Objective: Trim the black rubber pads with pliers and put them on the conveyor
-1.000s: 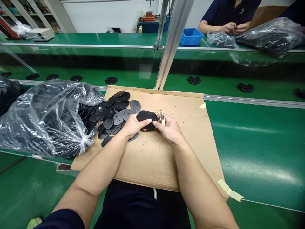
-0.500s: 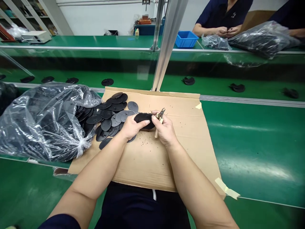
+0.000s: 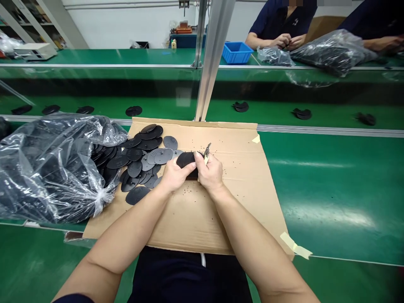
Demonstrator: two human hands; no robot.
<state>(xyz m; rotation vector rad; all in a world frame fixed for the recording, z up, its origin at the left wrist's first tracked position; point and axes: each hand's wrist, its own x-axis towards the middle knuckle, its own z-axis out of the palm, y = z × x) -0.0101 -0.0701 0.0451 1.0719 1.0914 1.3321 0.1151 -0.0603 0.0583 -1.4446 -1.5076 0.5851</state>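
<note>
My left hand (image 3: 174, 174) grips a small stack of black plastic discs (image 3: 186, 160) over the middle of a flat cardboard sheet (image 3: 221, 202). My right hand (image 3: 210, 172) is closed round a small pair of cutters (image 3: 206, 150), whose metal tip points up just right of the discs, and its thumb rests on the stack. Several loose black discs (image 3: 142, 162) lie spread on the cardboard to the left of my hands.
A clear plastic bag (image 3: 47, 164) full of black discs lies at the left, its mouth spilling onto the cardboard. Beyond runs a green conveyor (image 3: 284, 111) carrying scattered discs. An aluminium post (image 3: 210, 59) rises behind the cardboard. Another person's hands (image 3: 285, 41) work by a blue bin (image 3: 236, 52).
The stack of discs has tilted from face-up to nearly edge-on in my left hand. My right hand with the cutters has closed in against it. Both hands stay over the cardboard.
</note>
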